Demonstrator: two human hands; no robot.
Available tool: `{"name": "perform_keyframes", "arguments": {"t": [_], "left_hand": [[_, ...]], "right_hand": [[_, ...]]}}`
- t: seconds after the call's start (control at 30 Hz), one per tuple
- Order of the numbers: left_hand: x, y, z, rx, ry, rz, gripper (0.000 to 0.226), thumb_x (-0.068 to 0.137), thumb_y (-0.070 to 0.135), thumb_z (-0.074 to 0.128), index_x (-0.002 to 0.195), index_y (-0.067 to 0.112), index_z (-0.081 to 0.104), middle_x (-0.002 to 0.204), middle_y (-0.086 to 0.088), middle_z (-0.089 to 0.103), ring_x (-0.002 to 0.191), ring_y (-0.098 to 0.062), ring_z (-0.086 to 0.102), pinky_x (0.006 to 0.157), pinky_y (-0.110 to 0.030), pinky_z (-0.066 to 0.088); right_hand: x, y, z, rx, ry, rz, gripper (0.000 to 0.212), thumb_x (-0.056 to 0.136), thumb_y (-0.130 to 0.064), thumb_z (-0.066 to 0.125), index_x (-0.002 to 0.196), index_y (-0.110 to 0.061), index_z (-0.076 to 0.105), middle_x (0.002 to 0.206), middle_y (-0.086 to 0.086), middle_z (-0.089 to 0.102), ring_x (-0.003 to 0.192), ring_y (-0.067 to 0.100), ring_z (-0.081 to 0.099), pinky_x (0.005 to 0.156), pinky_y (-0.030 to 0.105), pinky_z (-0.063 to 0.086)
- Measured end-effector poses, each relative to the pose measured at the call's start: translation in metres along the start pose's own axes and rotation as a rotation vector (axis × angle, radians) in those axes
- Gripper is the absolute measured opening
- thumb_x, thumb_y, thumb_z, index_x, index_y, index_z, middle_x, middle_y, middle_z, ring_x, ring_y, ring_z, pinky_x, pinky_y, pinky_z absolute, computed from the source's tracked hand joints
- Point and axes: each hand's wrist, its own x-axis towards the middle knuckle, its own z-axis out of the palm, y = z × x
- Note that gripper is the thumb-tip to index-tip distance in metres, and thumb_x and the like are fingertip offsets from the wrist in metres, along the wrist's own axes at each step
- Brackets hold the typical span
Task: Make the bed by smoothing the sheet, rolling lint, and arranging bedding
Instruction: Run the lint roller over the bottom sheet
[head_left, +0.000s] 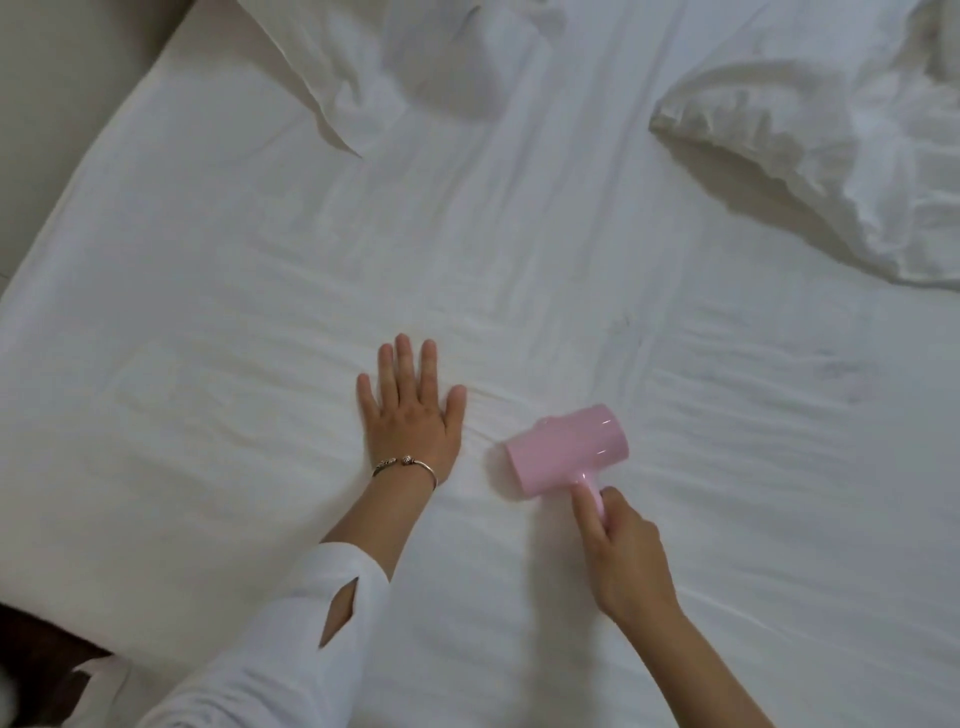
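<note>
In the head view, the pink lint roller (567, 449) is seen low and right of centre on the white sheet (234, 312). Its handle is grasped by the right hand (626, 551), just below it. The drum's long axis runs from lower left to upper right; the handle points down-right into the palm. The left hand (410, 410), fingers straight, is pressed flat just left of the drum, apart from it. Pillows (831, 171) lie across the top.

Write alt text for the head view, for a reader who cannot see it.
A person's right hand grips a pink lint roller on a wrinkled white sheet, while the left hand, wearing a bracelet, presses flat beside it. A pillow and bunched white bedding lie farther up the bed.
</note>
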Motion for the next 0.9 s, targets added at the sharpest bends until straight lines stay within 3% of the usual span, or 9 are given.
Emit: {"name": "perform_keyframes", "arguments": {"t": [0.1, 0.2, 0.33, 0.53, 0.67, 0.9], "left_hand": [[0.0, -0.001, 0.001, -0.003, 0.004, 0.003, 0.065, 0.089, 0.054, -0.001, 0.147, 0.025, -0.01, 0.16, -0.005, -0.006, 0.147, -0.023, -0.006, 0.114, -0.048, -0.006], [0.0, 0.001, -0.001, -0.012, 0.051, 0.007, 0.066, 0.092, 0.053, 0.013, 0.15, 0.022, 0.01, 0.159, -0.007, 0.013, 0.146, -0.025, 0.011, 0.114, -0.049, 0.003], [0.013, -0.004, -0.008, -0.072, 0.122, 0.044, 0.066, 0.089, 0.049, 0.03, 0.146, 0.016, 0.033, 0.149, -0.01, 0.036, 0.139, -0.027, 0.03, 0.11, -0.047, 0.013], [0.057, -0.023, -0.007, -0.008, 0.134, -0.057, 0.066, 0.09, 0.059, 0.02, 0.15, 0.032, 0.015, 0.158, -0.014, 0.011, 0.146, -0.029, 0.008, 0.111, -0.059, 0.003], [0.058, -0.021, -0.006, -0.012, 0.146, -0.044, 0.066, 0.091, 0.058, 0.023, 0.151, 0.031, 0.015, 0.158, -0.016, 0.011, 0.146, -0.031, 0.009, 0.109, -0.063, 0.006], [0.05, -0.01, -0.015, -0.087, 0.038, -0.086, 0.063, 0.088, 0.04, 0.015, 0.151, 0.033, 0.01, 0.16, -0.006, 0.003, 0.147, -0.026, 0.0, 0.114, -0.054, 0.0]], "right_hand": [[0.013, -0.017, 0.0, -0.048, 0.002, 0.008, 0.054, 0.095, -0.061, 0.028, 0.068, -0.015, 0.037, 0.063, 0.001, 0.053, 0.057, 0.019, 0.048, 0.053, 0.034, 0.033], [0.066, -0.065, 0.008, -0.092, 0.022, -0.069, 0.057, 0.095, -0.063, 0.022, 0.076, -0.014, 0.045, 0.072, 0.004, 0.057, 0.066, 0.023, 0.054, 0.055, 0.034, 0.036], [0.151, -0.145, 0.017, -0.107, 0.078, -0.164, 0.059, 0.097, -0.06, 0.022, 0.095, -0.012, 0.056, 0.099, 0.015, 0.063, 0.09, 0.035, 0.058, 0.07, 0.033, 0.037], [0.228, -0.227, 0.026, -0.038, 0.073, -0.197, 0.047, 0.097, -0.051, 0.023, 0.091, -0.016, 0.054, 0.087, 0.007, 0.054, 0.085, 0.031, 0.053, 0.069, 0.034, 0.035], [0.211, -0.217, 0.026, 0.007, 0.094, -0.136, 0.053, 0.095, -0.058, 0.025, 0.081, -0.015, 0.054, 0.077, 0.003, 0.053, 0.071, 0.024, 0.052, 0.057, 0.032, 0.032], [0.075, -0.087, 0.015, -0.02, 0.081, 0.02, 0.056, 0.095, -0.062, 0.03, 0.065, -0.015, 0.04, 0.063, 0.003, 0.052, 0.062, 0.025, 0.05, 0.053, 0.036, 0.032]]}}
